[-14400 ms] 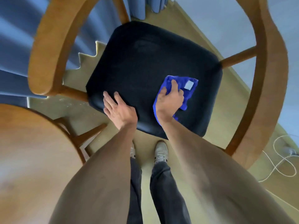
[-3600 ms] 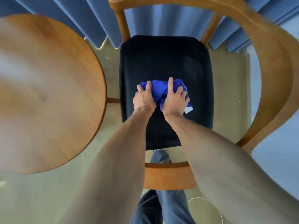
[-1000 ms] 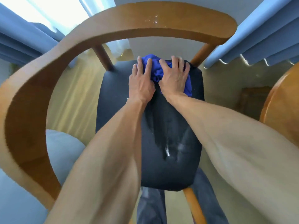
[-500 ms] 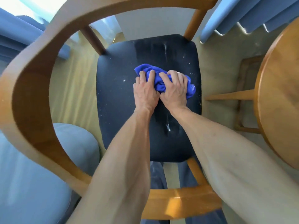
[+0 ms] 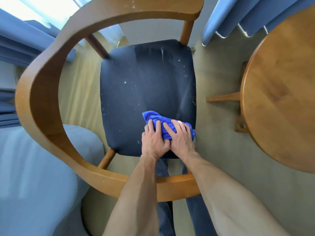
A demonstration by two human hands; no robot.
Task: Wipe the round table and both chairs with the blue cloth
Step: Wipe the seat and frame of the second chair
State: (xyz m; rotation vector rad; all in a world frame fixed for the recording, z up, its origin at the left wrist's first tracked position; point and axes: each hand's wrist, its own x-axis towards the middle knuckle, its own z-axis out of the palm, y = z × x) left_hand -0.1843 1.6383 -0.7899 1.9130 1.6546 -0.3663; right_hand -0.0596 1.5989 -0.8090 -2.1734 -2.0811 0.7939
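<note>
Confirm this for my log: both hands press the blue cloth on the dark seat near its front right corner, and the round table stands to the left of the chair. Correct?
Not quite. The head view shows the round table to the right of the chair, not the left. The rest holds: the left hand and right hand press the blue cloth on the dark seat near its front right corner.
</note>
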